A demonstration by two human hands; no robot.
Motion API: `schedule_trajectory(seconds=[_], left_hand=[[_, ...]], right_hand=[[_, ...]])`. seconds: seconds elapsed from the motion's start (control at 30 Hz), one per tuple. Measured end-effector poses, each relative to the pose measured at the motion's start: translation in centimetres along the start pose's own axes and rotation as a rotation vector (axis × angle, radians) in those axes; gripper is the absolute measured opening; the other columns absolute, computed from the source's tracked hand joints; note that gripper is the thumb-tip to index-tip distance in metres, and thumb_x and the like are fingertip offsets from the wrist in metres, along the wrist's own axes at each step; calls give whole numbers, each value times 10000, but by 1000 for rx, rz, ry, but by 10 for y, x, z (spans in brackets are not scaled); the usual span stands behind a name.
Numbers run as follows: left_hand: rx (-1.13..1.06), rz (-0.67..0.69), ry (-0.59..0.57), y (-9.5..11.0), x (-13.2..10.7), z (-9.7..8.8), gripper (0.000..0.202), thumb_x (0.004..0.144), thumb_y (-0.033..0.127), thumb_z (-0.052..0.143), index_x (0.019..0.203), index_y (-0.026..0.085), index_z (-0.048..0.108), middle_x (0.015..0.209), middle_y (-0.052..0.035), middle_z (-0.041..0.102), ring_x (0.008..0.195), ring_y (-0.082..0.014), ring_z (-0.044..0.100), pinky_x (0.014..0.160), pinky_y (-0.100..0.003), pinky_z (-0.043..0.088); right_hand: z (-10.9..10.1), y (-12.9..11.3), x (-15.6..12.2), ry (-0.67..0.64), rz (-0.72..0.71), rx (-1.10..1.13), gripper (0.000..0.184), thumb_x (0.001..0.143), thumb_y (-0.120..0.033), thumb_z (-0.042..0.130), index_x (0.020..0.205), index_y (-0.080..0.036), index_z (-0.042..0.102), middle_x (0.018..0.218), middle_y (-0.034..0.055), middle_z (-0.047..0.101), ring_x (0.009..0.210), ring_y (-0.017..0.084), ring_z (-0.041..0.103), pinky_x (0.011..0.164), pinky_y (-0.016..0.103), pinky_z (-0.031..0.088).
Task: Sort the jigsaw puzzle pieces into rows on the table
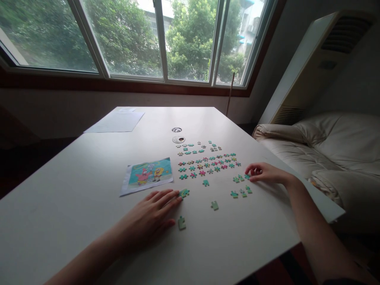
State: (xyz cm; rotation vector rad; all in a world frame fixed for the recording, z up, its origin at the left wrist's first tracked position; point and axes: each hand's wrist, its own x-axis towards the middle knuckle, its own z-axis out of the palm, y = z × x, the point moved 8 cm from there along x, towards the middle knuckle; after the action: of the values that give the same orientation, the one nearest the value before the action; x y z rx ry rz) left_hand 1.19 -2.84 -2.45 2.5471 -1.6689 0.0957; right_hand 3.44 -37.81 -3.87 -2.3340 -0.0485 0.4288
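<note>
My left hand [152, 211] lies flat on the white table [89, 190], fingers stretched out, the fingertips touching a small joined bit of puzzle [184, 192]. My right hand [263, 172] rests at the right, its fingers pinched on a green puzzle piece [247, 176]. Several loose pieces [208, 160] lie in rows between and beyond my hands. A loose piece [181, 223] sits just by my left thumb, another piece [214, 205] lies further right. A cartoon reference picture [147, 174] lies left of the rows.
A sheet of paper [115, 120] lies at the table's far left. Two round cable holes [178, 135] sit beyond the pieces. A cream sofa [326, 146] stands right of the table, windows behind. The table's right edge runs close to my right forearm.
</note>
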Motion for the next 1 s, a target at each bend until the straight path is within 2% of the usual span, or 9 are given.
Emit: schedule_trajectory(seconds=[0.3,0.53,0.8,1.0], left_hand=[[-18,3,-1,0,1,-4,446,886,346,370,1316,240,321,1337,-39,406,1194,-248,377,948,-392,355],[-26,-6,7,-1,0,-2,455,882,334,380,1324,252,307,1341,-26,401,1198,-245,375,953,-393,355],[-34,-1,38,-1,1,-6,448,883,324,379,1322,262,316,1326,-30,423,1179,-239,401,942,-377,369],[-31,-5,30,-1,1,-4,440,883,325,379,1315,257,330,1329,-35,418,1179,-248,399,937,-392,370]], right_hand=[[1,4,2,8,21,-41,371,626,-406,647,891,-150,605,680,2,490,624,123,436,573,224,362],[-1,2,-2,-9,8,-27,395,615,-404,653,910,-148,594,727,16,518,667,136,461,613,235,379],[-6,9,-8,30,39,-63,409,601,-423,661,886,-147,561,746,21,520,694,150,472,635,246,389],[-2,-7,-1,58,-39,-91,445,634,-458,636,954,-149,607,745,25,519,669,141,457,637,255,388]])
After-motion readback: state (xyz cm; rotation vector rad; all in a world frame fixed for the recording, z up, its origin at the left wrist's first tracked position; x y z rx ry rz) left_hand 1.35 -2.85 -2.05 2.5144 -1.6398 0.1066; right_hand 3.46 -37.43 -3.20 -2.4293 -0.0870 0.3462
